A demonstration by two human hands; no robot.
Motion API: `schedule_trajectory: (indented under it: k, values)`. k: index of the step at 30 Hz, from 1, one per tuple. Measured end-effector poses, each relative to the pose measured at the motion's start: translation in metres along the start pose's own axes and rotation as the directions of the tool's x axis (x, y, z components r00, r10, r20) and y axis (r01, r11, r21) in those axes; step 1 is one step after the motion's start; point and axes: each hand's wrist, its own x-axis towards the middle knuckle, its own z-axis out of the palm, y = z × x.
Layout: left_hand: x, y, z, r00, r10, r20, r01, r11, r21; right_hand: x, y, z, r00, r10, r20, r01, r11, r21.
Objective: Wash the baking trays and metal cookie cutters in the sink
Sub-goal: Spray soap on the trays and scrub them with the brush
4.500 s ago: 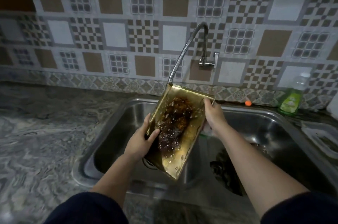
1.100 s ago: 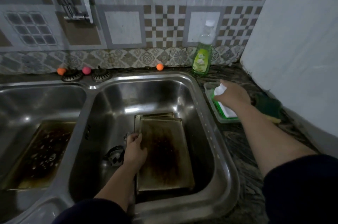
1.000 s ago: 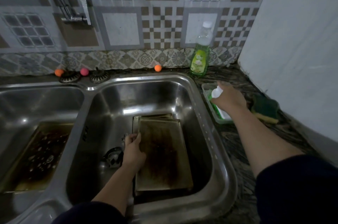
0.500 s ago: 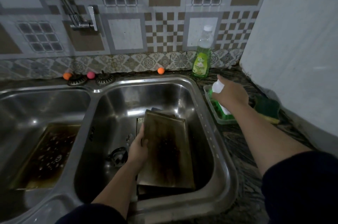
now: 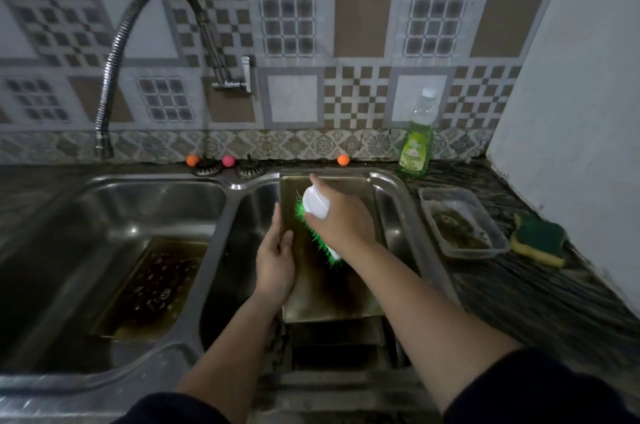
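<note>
A stained golden baking tray [image 5: 325,292] stands tilted up in the right basin [image 5: 388,188] of the steel double sink. My left hand [image 5: 275,261] grips its left edge. My right hand [image 5: 341,219] holds a white scrub brush with green bristles [image 5: 317,207] pressed against the tray's face. More trays [image 5: 336,337] lie beneath it on the basin floor. Another burnt tray [image 5: 149,288] lies flat in the left basin [image 5: 104,202]. No cookie cutters show.
A flexible faucet [image 5: 114,53] arches over the left basin. A green dish soap bottle [image 5: 415,143] stands behind the sink. On the right counter sit a clear plastic container [image 5: 460,226] and a green-yellow sponge [image 5: 538,243]. Small coloured balls [image 5: 227,161] and drain strainers line the back rim.
My left hand has lifted the top tray up on edge. My right hand took the brush out of the plastic container and brought it onto the tray.
</note>
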Motion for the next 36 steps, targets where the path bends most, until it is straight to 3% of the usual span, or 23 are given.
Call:
schedule_trajectory:
  k: [4, 9, 11, 15, 19, 26, 32, 36]
  values:
    - [-0.003, 0.016, -0.013, 0.997, 0.071, -0.003, -0.071, 0.996, -0.062, 0.009, -0.035, 0.001, 0.985, -0.096, -0.142, 0.099, 0.995, 0.012]
    - [0.020, 0.029, -0.049, 0.985, 0.101, -0.142, -0.123, 0.980, -0.156, -0.037, -0.060, 0.028, 0.972, -0.193, -0.137, 0.190, 0.981, -0.038]
    - [0.026, 0.029, -0.068, 0.983, 0.099, -0.157, -0.127, 0.976, -0.178, -0.058, -0.065, 0.046, 0.964, -0.220, -0.150, 0.226, 0.974, 0.023]
    - [0.013, 0.030, -0.081, 0.987, 0.137, -0.080, -0.151, 0.966, -0.209, -0.015, -0.080, 0.048, 0.965, -0.103, -0.242, 0.116, 0.992, 0.040]
    - [0.008, 0.037, -0.085, 0.977, 0.207, -0.050, -0.212, 0.961, -0.175, 0.043, -0.094, 0.022, 0.971, -0.028, -0.238, 0.033, 0.999, 0.016]
    - [0.033, 0.036, -0.116, 0.971, 0.214, -0.103, -0.229, 0.959, -0.168, -0.057, -0.088, 0.061, 0.979, -0.070, -0.190, 0.066, 0.997, -0.030]
    - [0.019, 0.046, -0.097, 0.971, 0.234, 0.049, -0.220, 0.954, -0.203, 0.016, -0.072, 0.009, 0.939, 0.139, -0.314, -0.145, 0.989, 0.006]
    - [0.022, 0.051, -0.090, 0.972, 0.233, 0.022, -0.223, 0.950, -0.217, 0.024, -0.064, -0.008, 0.937, 0.143, -0.318, -0.159, 0.987, -0.026]
